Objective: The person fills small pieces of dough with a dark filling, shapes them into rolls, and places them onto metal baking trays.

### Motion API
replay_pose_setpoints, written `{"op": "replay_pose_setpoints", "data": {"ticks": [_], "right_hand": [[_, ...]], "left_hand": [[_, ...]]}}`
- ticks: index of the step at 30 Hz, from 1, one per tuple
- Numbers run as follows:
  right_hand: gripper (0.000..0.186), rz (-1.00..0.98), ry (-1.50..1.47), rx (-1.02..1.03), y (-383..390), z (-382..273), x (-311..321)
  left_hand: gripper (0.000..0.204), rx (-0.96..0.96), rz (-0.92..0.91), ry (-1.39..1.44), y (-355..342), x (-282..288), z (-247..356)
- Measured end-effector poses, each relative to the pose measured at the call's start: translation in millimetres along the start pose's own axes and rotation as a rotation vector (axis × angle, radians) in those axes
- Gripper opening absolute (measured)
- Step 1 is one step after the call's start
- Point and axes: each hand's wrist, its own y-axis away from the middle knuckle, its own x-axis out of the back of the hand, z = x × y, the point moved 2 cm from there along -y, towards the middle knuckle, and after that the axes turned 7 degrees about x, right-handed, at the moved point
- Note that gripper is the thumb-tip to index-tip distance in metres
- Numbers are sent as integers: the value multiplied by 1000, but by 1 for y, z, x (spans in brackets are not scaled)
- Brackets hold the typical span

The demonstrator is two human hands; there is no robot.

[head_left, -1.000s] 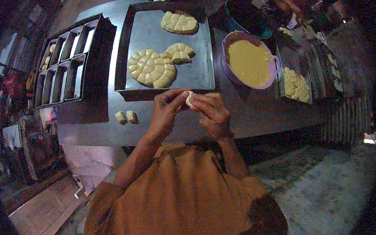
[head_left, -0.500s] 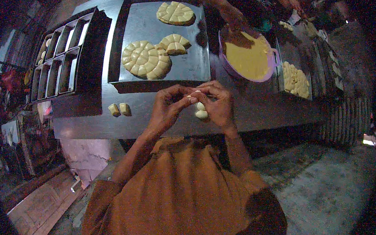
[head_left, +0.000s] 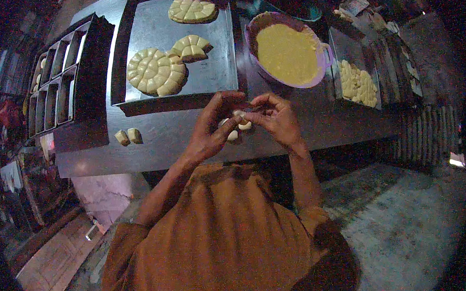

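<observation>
Over the near part of the metal table, my left hand [head_left: 214, 126] and my right hand [head_left: 278, 121] meet, thumbs and fingers bent around a small pale dough piece [head_left: 239, 114]. Fingers partly cover it. Just beneath lie small rounded dough balls [head_left: 233, 135], partly hidden by my hands. Off to the left, two cut dough pieces [head_left: 127, 136] rest side by side on the table. Beyond my hands, a shallow tray [head_left: 208, 75] carries scored dough: a round slab [head_left: 156, 71], a smaller wedge-shaped section [head_left: 191, 47] touching it, and another section [head_left: 192, 9] farther back.
Right of the tray stands a purple tub [head_left: 325, 59] with a yellow mixture [head_left: 287, 53]. A tray of shaped dough pieces [head_left: 358, 84] sits farther right. Divided metal moulds [head_left: 55, 76] stand at the left. The table's front edge [head_left: 113, 170] runs close to my body.
The other person's arm has left the yellow mixture in the tub. My fingertips have parted somewhat, showing more of the dough between them. The whole view has shifted, so table items appear farther left.
</observation>
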Motion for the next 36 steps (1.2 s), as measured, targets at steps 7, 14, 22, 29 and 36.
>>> {"op": "replay_pose_setpoints", "data": {"ticks": [7,14,22,29,36], "right_hand": [[27,-146,-115,-25,7,22,11],[25,-279,451,-28,38,74,3],[24,271,213,124,69,161,-48],[31,113,748,461,52,106,-95],[42,-359,579,955,-62,49,-278]], "left_hand": [[64,246,-255,318,-5,-8,-22],[35,129,365,-48,24,77,-34],[28,160,993,-694,150,258,-89],[41,314,980,-789,158,263,-75],[37,258,801,-624,160,302,-113]]}}
